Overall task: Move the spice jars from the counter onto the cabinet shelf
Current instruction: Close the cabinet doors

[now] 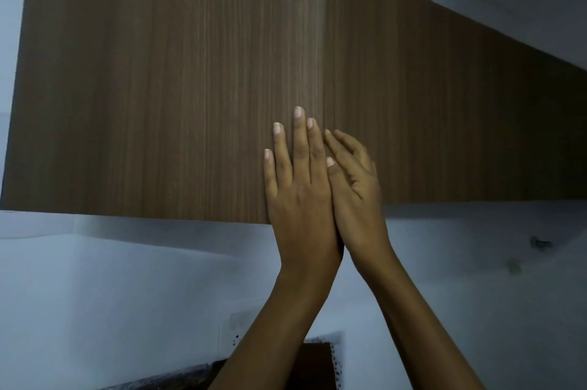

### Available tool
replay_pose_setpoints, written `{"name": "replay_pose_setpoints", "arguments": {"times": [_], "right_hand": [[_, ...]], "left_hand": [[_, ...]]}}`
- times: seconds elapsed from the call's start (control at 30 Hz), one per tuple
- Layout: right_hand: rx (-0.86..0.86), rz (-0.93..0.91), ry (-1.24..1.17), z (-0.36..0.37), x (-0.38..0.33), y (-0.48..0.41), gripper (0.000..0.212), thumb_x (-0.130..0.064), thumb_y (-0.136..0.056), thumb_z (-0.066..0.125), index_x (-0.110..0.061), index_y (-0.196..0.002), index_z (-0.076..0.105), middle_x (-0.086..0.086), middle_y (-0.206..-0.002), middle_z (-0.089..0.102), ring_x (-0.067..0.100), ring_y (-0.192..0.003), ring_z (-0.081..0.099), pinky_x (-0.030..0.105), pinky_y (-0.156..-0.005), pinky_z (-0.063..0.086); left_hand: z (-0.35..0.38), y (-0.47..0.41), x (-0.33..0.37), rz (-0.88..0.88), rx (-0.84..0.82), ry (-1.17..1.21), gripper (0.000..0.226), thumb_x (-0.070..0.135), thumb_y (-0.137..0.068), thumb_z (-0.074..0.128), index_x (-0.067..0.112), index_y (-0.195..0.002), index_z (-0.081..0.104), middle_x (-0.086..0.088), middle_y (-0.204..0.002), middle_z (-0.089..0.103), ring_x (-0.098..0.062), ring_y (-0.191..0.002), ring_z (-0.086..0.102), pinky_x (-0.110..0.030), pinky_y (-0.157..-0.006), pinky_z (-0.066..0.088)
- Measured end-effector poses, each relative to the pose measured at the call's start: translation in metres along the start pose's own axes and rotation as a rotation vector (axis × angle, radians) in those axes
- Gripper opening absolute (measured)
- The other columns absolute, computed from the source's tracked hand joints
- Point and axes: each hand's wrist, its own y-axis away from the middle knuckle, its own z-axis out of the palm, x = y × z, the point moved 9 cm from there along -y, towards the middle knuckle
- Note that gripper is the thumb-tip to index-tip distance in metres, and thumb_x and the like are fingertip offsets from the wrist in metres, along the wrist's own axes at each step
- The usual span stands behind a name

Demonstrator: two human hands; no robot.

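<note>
A wall cabinet with brown wood-grain doors fills the upper view. My left hand (298,186) lies flat, fingers apart, on the lower right corner of the left cabinet door (165,87). My right hand (355,186) is beside it, fingers loosely curled at the seam where the left door meets the right cabinet door (444,122). Both doors look shut, so the shelf inside is hidden. No spice jars are in view. Neither hand holds anything.
A pale wall (127,278) runs below the cabinet. At the bottom edge a dark speckled counter (178,380) shows between my forearms. Small dark marks (540,243) sit on the wall at the right.
</note>
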Motion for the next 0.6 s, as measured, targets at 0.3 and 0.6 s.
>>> {"name": "replay_pose_setpoints", "arguments": {"times": [0.3,0.6], "right_hand": [[0.030,0.013,0.156,0.016,0.046,-0.008,0.051,-0.034,-0.091,0.026,-0.026,-0.141,0.033,-0.008,-0.151,0.028,0.009,-0.142,0.019,0.049,-0.115,0.018],[-0.059,0.033,0.351,0.034,0.087,-0.020,0.048,-0.040,-0.086,0.018,-0.044,-0.133,0.009,-0.025,-0.146,0.003,0.000,-0.140,0.002,0.038,-0.116,0.001]], "left_hand": [[0.049,0.002,-0.013,0.193,-0.099,-0.027,0.063,0.040,-0.094,0.012,0.008,-0.148,0.004,-0.010,-0.157,0.010,-0.028,-0.144,0.011,-0.047,-0.116,0.017],[0.093,0.006,-0.023,0.278,-0.130,-0.041,0.067,0.041,-0.093,0.025,0.008,-0.148,0.006,-0.011,-0.157,0.008,-0.027,-0.145,0.007,-0.047,-0.116,0.016]]}}
